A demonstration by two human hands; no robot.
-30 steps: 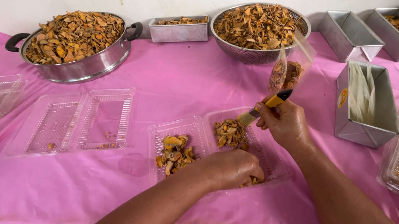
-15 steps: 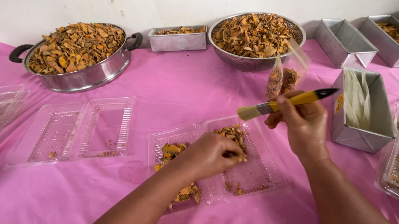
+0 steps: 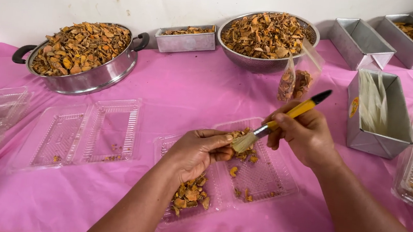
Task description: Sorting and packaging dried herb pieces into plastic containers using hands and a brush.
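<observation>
While the right hand (image 3: 304, 135) pinches a yellow brush (image 3: 281, 120) at centre frame, its bristles meet a dried slice held between the left hand (image 3: 197, 151) fingertips, over the open clear box (image 3: 261, 182). A few slices lie in that box — another box (image 3: 83, 130) at centre left looks nearly bare, and the pan (image 3: 81, 55) at upper left sits heaped.
</observation>
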